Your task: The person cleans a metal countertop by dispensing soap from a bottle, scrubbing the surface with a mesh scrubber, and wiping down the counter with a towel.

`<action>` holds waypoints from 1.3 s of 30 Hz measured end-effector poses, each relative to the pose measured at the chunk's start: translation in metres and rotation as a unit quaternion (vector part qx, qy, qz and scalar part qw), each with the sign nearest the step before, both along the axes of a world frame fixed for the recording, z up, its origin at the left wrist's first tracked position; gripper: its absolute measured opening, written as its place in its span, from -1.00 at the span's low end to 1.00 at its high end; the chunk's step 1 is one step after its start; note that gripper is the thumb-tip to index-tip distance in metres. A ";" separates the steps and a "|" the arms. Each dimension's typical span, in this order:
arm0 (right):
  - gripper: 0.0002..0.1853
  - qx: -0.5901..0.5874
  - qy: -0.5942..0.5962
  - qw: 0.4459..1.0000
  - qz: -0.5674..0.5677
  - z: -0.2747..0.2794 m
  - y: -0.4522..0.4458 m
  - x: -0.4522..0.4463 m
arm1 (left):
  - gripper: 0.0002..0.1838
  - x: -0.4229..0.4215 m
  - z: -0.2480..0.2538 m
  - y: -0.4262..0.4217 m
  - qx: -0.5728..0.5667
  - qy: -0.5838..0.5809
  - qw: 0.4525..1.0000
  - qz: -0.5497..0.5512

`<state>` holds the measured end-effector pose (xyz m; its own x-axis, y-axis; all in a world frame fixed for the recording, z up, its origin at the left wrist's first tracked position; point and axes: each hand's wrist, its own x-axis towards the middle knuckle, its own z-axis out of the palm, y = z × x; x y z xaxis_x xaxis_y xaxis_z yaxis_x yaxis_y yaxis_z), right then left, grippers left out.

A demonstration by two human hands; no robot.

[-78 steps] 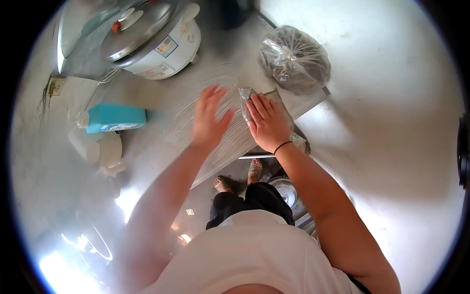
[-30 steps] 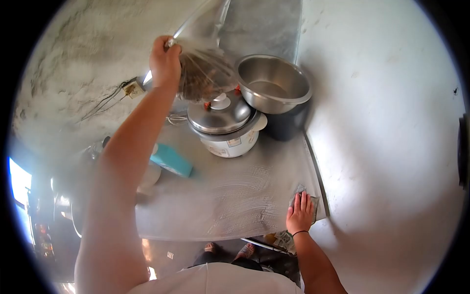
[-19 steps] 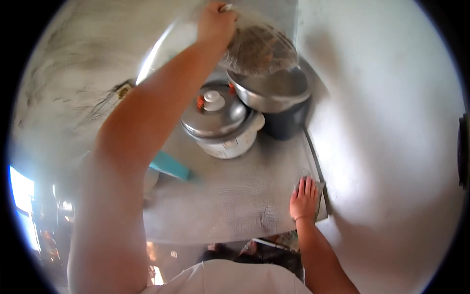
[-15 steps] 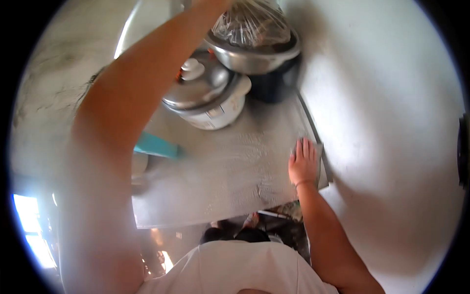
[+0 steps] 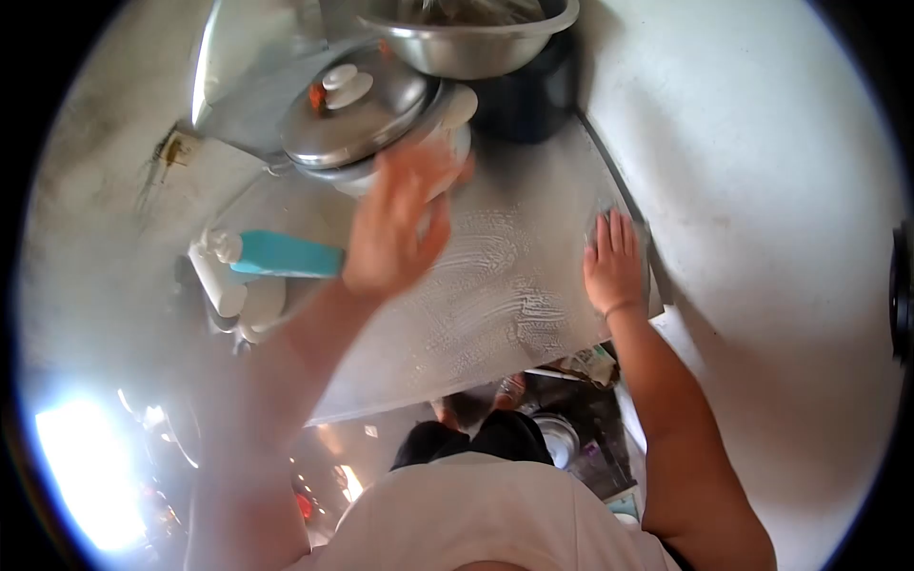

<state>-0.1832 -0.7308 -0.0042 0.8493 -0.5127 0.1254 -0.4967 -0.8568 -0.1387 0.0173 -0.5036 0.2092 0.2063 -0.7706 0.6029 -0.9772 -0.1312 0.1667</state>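
My right hand (image 5: 614, 271) lies flat with its fingers stretched out on a grey cloth (image 5: 640, 238) near the right edge of the counter (image 5: 381, 352). My left hand (image 5: 395, 224), blurred by motion, is in the air in front of the rice cooker (image 5: 357, 109), fingers apart and nothing in it. Wet, foamy streaks run over the counter between my hands. At the top, the plastic bag (image 5: 476, 11) with dark contents rests in the steel basin (image 5: 471, 48), partly cut off by the frame.
A dark bucket (image 5: 528, 95) stands under the basin, beside the wall (image 5: 752, 238). Left of my left hand, a teal bottle (image 5: 288, 255) lies by a white bottle (image 5: 217, 281) and a pale container (image 5: 262, 303). A wall socket (image 5: 178, 150) is at the upper left.
My left hand carried the bag from the counter up into the basin, let it go and came back down empty. My right hand stayed on the cloth near the edge as the view shifted.
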 end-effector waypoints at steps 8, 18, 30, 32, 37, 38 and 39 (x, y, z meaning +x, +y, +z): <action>-0.40 -0.047 0.007 0.999 -0.002 0.008 0.008 -0.041 | -0.33 -0.075 -0.180 0.169 0.231 0.228 0.913 0.246; -0.39 -0.059 0.007 0.998 -0.024 -0.017 -0.065 0.180 | -0.28 -0.041 -0.184 0.149 0.302 0.151 0.918 0.210; -0.39 -0.011 -0.023 0.997 -0.079 -0.006 0.024 -0.106 | -0.31 -0.034 -0.195 0.155 0.304 0.117 0.924 0.199; -0.38 -0.026 -0.014 0.996 -0.085 -0.003 0.029 -0.120 | -0.31 -0.036 -0.196 0.155 0.301 0.117 0.925 0.198; -0.38 -0.048 0.050 0.996 -0.059 0.007 0.037 -0.028 | -0.33 -0.032 -0.199 0.156 0.300 0.095 0.929 0.195; -0.40 -0.051 0.046 0.997 -0.043 0.013 0.046 0.001 | -0.34 -0.033 -0.198 0.155 0.292 0.098 0.932 0.193; -0.41 -0.070 0.050 0.996 0.011 0.009 0.058 0.027 | -0.34 -0.035 -0.195 0.156 0.284 0.100 0.934 0.192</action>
